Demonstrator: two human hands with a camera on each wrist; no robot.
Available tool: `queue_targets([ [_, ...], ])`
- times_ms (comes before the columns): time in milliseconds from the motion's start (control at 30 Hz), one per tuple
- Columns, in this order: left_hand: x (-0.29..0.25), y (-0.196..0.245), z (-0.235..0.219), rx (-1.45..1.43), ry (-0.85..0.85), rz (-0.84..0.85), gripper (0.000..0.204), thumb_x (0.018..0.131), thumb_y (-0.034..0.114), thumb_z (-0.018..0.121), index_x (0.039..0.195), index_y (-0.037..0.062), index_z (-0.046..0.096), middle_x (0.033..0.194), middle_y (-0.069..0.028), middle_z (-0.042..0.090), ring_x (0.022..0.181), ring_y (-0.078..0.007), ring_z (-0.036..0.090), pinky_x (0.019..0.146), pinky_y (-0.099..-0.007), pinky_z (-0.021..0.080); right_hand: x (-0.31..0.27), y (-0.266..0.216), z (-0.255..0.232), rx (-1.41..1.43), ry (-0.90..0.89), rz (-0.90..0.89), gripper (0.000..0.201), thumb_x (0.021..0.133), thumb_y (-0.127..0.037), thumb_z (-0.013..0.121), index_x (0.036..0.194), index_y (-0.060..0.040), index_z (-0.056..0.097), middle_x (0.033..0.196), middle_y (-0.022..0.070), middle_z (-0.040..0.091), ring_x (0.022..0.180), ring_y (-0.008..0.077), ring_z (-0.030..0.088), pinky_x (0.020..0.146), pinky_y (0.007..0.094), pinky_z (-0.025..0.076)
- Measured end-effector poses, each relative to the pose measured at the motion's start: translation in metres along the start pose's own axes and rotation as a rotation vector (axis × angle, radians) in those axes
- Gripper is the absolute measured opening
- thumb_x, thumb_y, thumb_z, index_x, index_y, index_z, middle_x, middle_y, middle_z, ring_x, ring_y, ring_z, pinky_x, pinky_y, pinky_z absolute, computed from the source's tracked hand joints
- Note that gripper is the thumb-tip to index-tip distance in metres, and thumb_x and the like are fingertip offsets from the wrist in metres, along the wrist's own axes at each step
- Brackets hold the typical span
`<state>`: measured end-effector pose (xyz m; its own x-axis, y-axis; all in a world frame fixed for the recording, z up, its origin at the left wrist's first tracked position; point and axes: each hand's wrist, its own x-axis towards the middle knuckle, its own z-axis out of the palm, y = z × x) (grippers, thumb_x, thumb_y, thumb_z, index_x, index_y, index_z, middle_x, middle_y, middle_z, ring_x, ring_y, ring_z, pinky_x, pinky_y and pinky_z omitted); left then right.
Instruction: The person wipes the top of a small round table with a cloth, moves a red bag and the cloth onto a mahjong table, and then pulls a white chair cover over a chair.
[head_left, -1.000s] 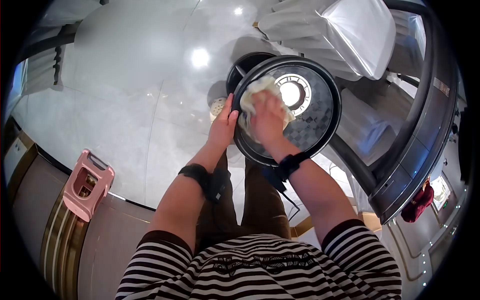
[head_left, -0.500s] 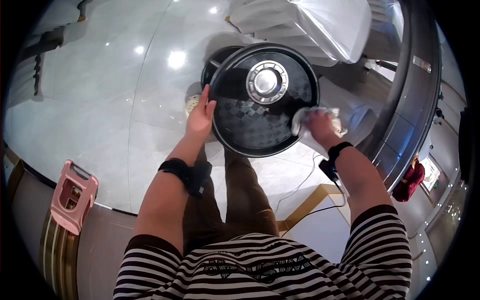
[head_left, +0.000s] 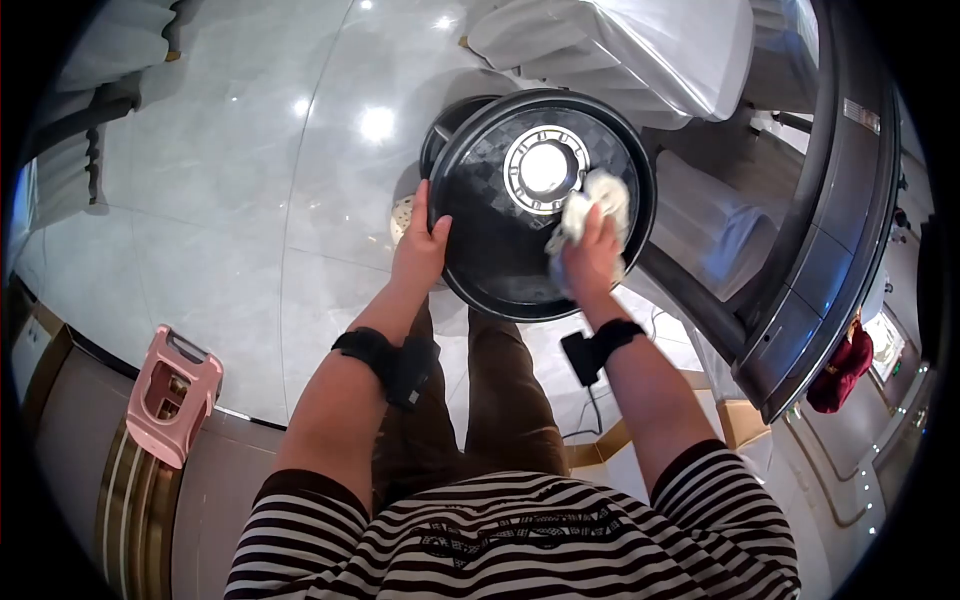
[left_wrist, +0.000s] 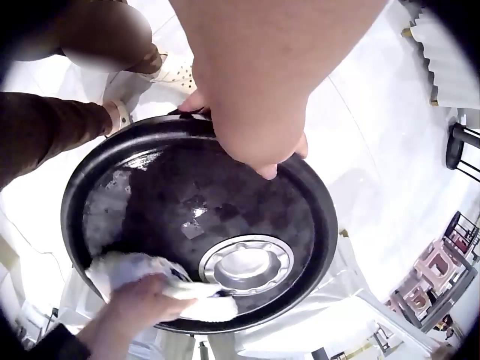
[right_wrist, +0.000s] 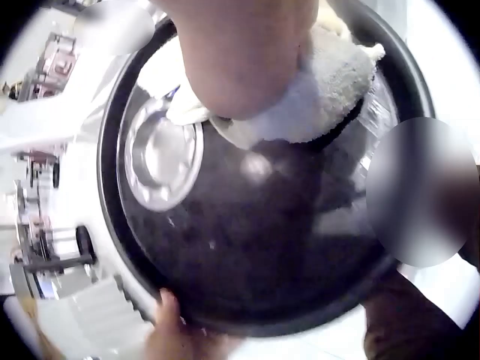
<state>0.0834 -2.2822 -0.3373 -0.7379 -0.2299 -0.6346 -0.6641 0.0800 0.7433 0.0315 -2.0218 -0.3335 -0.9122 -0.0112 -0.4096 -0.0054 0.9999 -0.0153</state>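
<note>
A round black tray (head_left: 495, 250) with a raised rim and a checkered surface is held in front of the body. Set into it is a silver ring-shaped metal piece (head_left: 513, 178). My left hand (head_left: 418, 250) grips the tray's rim at the left, thumb over the edge. On the right part of the tray, my right hand (head_left: 592, 258) holds a bunched whitish cloth (head_left: 606, 195) against the surface, close beside the metal piece. In the left wrist view the cloth (left_wrist: 135, 268) spreads under the fingers near the rim. Wet-looking shiny streaks show on the tray's surface.
Behind the tray at upper left is another dark round part (head_left: 440, 135). White-draped furniture (head_left: 640, 50) stands at the back right, and a dark curved counter (head_left: 825, 260) runs along the right. A pink stool (head_left: 172, 395) is at lower left. White cartons lie near the legs.
My right hand has swept the cloth from the tray's left side to its right rim, then back inward onto the surface. The left hand keeps its grip on the rim.
</note>
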Motion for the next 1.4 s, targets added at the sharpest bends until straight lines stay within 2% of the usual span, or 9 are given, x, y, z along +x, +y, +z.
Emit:
queue_targets([
  [200,0.002,0.009,-0.01,0.088,-0.038,-0.123,0.062,0.09,0.023,0.05,0.144,0.0219,0.018,0.123,-0.0239,0.051,0.111,-0.0391,0.052,0.089,-0.0398,0.042,-0.063,-0.106,-0.008,-0.094,-0.072,-0.784,0.044,0.078,-0.02,0.052,0.121,-0.0164,0.052,0.119,0.0117,0.048,0.105,0.0288,0.048,0.081,0.0421,0.042],
  [433,0.009,-0.019,-0.004,-0.018,-0.075,0.138,0.065,0.091,0.021,0.052,0.145,0.0188,0.015,0.122,-0.0234,0.051,0.109,-0.0375,0.053,0.09,-0.0374,0.042,0.06,-0.113,-0.06,-0.29,-0.173,-1.531,0.031,0.069,-0.022,0.061,0.101,-0.0225,0.062,0.114,0.0029,0.051,0.106,0.0254,0.048,0.084,0.0404,0.04],
  [600,0.012,-0.007,0.0,-0.094,-0.158,0.05,0.067,0.092,0.017,0.052,0.145,0.019,0.012,0.127,-0.0183,0.048,0.113,-0.028,0.05,0.094,-0.0308,0.038,0.126,-0.119,-0.091,-0.348,-0.046,-1.366,0.035,0.071,-0.018,0.059,0.105,-0.0275,0.061,0.111,-0.0002,0.053,0.098,0.0242,0.052,0.076,0.0383,0.046],
  [767,0.003,0.007,0.005,-0.038,-0.124,-0.051,0.069,0.091,0.023,0.052,0.145,0.0255,0.008,0.122,-0.0237,0.052,0.111,-0.0387,0.052,0.09,-0.0398,0.041,0.138,-0.072,-0.098,-0.435,0.013,-0.577,0.036,0.083,-0.017,0.049,0.118,-0.0267,0.055,0.116,0.008,0.051,0.102,0.0307,0.053,0.08,0.0409,0.049],
  [1033,0.004,0.006,0.012,-0.115,-0.123,-0.089,0.068,0.091,0.018,0.052,0.145,0.0204,0.012,0.133,-0.0173,0.043,0.12,-0.0313,0.045,0.096,-0.034,0.036,0.138,0.0,-0.096,-0.13,-0.298,0.245,0.051,0.081,-0.015,0.046,0.132,-0.0148,0.044,0.123,0.0228,0.051,0.112,0.037,0.051,0.093,0.0425,0.042],
  [1167,0.005,0.004,0.018,-0.107,-0.14,-0.085,0.07,0.088,0.026,0.055,0.144,0.0279,0.013,0.108,-0.024,0.058,0.101,-0.0397,0.055,0.085,-0.0432,0.044,0.101,0.082,-0.061,-0.054,-0.266,0.306,0.046,0.082,-0.017,0.047,0.127,-0.0073,0.049,0.108,0.0239,0.059,0.101,0.0373,0.057,0.086,0.0417,0.047],
  [1267,0.01,0.0,0.021,0.004,-0.143,-0.063,0.071,0.088,0.027,0.054,0.144,0.0262,0.011,0.102,-0.0233,0.06,0.094,-0.0395,0.058,0.08,-0.0438,0.045,0.137,0.087,-0.041,-0.653,-0.614,-0.026,0.041,0.081,-0.016,0.051,0.121,-0.0087,0.054,0.11,0.0214,0.06,0.1,0.034,0.06,0.086,0.0403,0.047],
  [1367,0.007,0.015,0.012,0.099,-0.214,-0.094,0.07,0.09,0.024,0.052,0.144,0.0228,0.009,0.108,-0.0243,0.058,0.098,-0.0418,0.056,0.081,-0.0437,0.043,0.176,0.073,-0.07,-0.202,-0.483,-0.319,0.03,0.079,-0.023,0.06,0.106,-0.0093,0.062,0.098,0.0153,0.065,0.09,0.0332,0.063,0.081,0.0387,0.05],
  [1400,0.008,0.018,0.009,0.106,-0.219,-0.092,0.071,0.09,0.024,0.052,0.144,0.0231,0.007,0.107,-0.0247,0.058,0.098,-0.0422,0.056,0.081,-0.044,0.043,0.177,0.046,-0.066,0.182,-0.478,-0.155,0.038,0.071,-0.021,0.065,0.106,-0.0066,0.06,0.099,0.0165,0.065,0.09,0.0322,0.063,0.079,0.0377,0.05],
])
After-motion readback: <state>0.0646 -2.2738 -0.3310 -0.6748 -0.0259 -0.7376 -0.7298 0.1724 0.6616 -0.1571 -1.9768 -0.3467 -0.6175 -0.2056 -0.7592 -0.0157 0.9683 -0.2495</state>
